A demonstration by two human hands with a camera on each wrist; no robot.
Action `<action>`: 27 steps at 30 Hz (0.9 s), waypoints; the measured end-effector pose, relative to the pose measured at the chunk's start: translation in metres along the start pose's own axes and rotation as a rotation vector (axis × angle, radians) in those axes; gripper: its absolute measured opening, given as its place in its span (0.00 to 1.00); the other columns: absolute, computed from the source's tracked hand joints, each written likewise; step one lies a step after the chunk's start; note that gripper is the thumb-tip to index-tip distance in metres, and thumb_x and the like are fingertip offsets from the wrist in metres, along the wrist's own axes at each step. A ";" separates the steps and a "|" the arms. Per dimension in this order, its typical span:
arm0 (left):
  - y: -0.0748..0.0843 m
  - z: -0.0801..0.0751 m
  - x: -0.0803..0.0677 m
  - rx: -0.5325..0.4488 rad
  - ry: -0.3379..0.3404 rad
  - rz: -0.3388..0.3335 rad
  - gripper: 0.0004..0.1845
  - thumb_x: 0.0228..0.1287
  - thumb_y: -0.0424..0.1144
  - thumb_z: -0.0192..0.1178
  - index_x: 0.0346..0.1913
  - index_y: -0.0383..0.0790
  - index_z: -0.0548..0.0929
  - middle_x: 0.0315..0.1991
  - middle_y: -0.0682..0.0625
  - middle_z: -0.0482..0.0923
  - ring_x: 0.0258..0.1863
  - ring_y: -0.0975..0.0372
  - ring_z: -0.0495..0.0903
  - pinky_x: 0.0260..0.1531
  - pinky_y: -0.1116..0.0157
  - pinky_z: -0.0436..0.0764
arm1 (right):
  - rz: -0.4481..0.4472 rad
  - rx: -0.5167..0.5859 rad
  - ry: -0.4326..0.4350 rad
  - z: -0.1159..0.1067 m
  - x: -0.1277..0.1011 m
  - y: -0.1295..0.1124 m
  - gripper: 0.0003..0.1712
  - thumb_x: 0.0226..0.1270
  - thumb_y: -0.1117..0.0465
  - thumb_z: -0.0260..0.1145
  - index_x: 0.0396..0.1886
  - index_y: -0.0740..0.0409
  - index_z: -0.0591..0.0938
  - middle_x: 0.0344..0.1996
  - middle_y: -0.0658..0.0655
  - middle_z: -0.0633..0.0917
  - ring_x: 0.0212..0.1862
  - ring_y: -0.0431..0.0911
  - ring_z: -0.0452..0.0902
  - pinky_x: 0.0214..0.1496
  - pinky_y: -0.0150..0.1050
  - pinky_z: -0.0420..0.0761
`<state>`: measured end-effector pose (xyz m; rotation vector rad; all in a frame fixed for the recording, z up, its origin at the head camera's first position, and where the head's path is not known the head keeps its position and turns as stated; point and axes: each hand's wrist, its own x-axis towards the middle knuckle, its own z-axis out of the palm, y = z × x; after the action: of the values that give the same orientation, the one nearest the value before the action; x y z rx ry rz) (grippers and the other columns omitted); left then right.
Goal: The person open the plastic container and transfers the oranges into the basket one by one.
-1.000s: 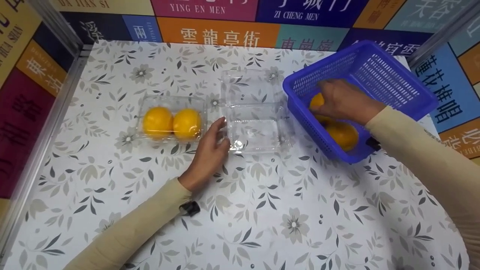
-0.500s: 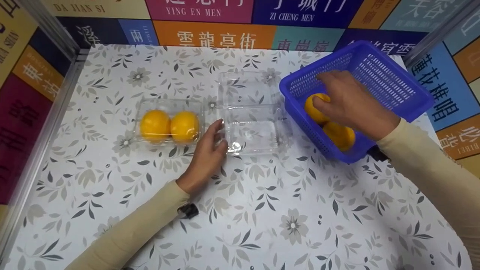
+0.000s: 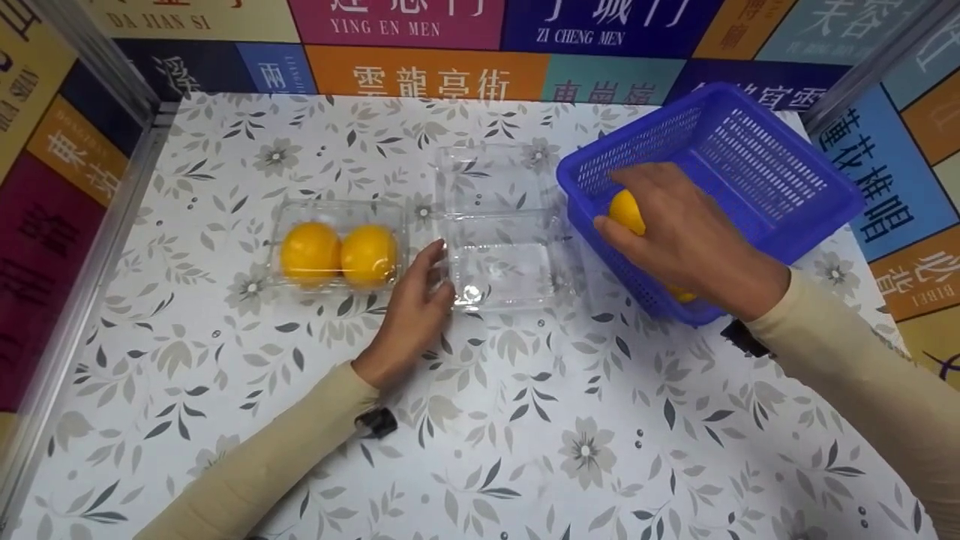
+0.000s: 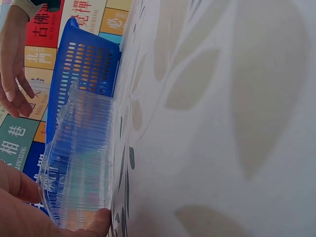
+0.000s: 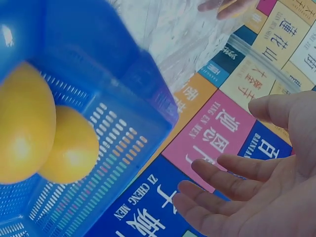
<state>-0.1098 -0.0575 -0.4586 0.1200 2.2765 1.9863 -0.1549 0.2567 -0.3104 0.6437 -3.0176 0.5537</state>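
The right hand (image 3: pixel 679 236) is hovering over the blue basket (image 3: pixel 750 214) at right, fingers loosely spread and gripping nothing, with two oranges (image 3: pixel 624 213) lying inside along its left side. The left hand (image 3: pixel 412 311), fingers relaxed, is touching the left edge of the open clear container (image 3: pixel 501 266). A second clear container (image 3: pixel 352 213), enclosing two more oranges (image 3: pixel 309 253), is sitting farther left on the surface (image 3: pixel 510 442).

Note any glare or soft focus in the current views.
Head: a bright glint on the open clear container; left wrist: tablecloth nearest the lens looks soft; right wrist: pale highlight on the nearer orange, white glint on the basket.
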 end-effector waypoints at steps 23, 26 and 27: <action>0.000 0.000 -0.002 0.004 0.005 0.012 0.36 0.81 0.29 0.52 0.87 0.31 0.57 0.82 0.33 0.65 0.79 0.41 0.70 0.78 0.49 0.73 | -0.259 0.003 0.137 0.033 -0.029 -0.011 0.30 0.75 0.60 0.75 0.69 0.73 0.79 0.63 0.72 0.83 0.68 0.66 0.77 0.72 0.65 0.78; 0.000 -0.001 -0.002 0.018 0.004 0.013 0.35 0.83 0.31 0.52 0.87 0.32 0.57 0.82 0.34 0.65 0.78 0.42 0.71 0.78 0.49 0.73 | -0.278 0.001 0.136 0.037 -0.032 -0.013 0.30 0.76 0.60 0.75 0.69 0.72 0.79 0.62 0.71 0.83 0.68 0.67 0.77 0.71 0.65 0.79; 0.000 -0.001 -0.003 0.024 0.003 0.013 0.35 0.84 0.32 0.52 0.87 0.32 0.57 0.82 0.34 0.65 0.78 0.43 0.71 0.78 0.49 0.73 | -0.282 0.000 0.133 0.038 -0.032 -0.014 0.30 0.76 0.59 0.75 0.69 0.72 0.79 0.63 0.71 0.83 0.69 0.67 0.77 0.72 0.65 0.78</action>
<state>-0.1076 -0.0592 -0.4580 0.1340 2.3081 1.9669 -0.1175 0.2448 -0.3443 0.9689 -2.7381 0.5566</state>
